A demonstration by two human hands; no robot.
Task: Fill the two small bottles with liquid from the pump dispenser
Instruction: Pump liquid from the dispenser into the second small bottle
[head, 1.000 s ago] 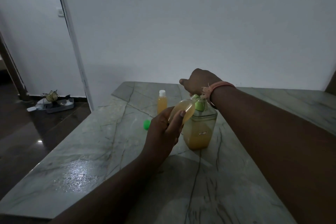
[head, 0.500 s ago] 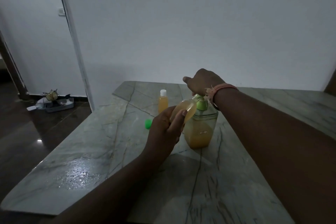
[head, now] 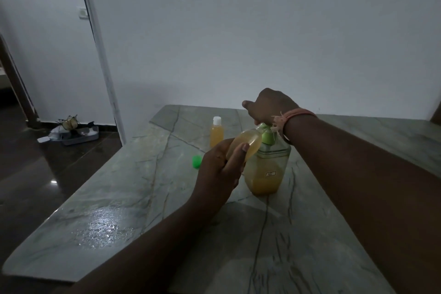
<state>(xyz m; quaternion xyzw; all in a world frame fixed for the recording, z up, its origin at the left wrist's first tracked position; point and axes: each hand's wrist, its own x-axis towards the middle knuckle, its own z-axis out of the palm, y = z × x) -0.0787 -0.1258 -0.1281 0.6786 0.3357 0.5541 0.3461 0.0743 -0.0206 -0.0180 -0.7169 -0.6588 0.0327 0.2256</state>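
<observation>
Two bottles are in play, and we are working on the second. Our left hand (head: 220, 169) is gripping the uncapped small bottle (head: 245, 147), fingers and thumb wrapped round its lower half, tilting it so its mouth is reaching up toward the nozzle of the pump dispenser (head: 267, 169). Our right hand (head: 267, 107) is sitting on top of the green pump head (head: 268, 135), fingers curled down over it; whether they are actually clasping the head or only pressing on it we cannot tell, since the wrist and its pink thread band (head: 294, 114) are covering the contact.

Over the last second very little is shifting: the right hand is riding slightly higher above the pump than a second ago, which we are reading as the head springing back between strokes, while the left hand is keeping the bottle against the nozzle at much the same tilt. The held bottle is already looking well filled with amber liquid, so we are judging this fill to be nearing its end.

Behind, the other small bottle (head: 216, 132) is standing upright on the stone table (head: 133, 188), capped in white and full. The green cap (head: 196, 161) is lying on the table just left of our left hand, waiting to go back on.
</observation>
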